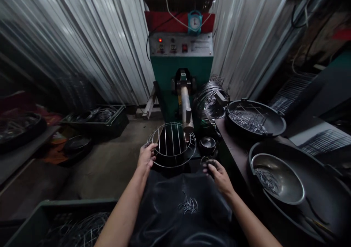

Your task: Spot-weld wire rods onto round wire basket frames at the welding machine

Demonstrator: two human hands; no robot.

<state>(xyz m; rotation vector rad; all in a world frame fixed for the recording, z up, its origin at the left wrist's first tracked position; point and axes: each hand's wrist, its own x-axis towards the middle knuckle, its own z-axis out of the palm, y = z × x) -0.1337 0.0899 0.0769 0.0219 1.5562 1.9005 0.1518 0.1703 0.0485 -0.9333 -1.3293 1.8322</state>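
Note:
My left hand (147, 155) is closed on the left rim of a round wire rack (172, 155), which has parallel bars across its top and a second ring below. The rack's right side sits under the tip of a machine's metal arm (186, 110). Just right of the rack, my right hand (216, 172) is closed, pinching a thin curved wire piece (205, 160); its exact shape is hard to make out. A small pile of curved wire pieces (188, 205) lies on the dark apron (164, 217) over my lap, between my forearms.
A green machine (164, 71) with a lit red lamp and a blue clock (195, 21) stands ahead. To its right hang wire coils (210, 101). Black pans (274, 124) and a metal bowl (297, 188) with wire pieces are at right. Green crates (115, 121) stand at left.

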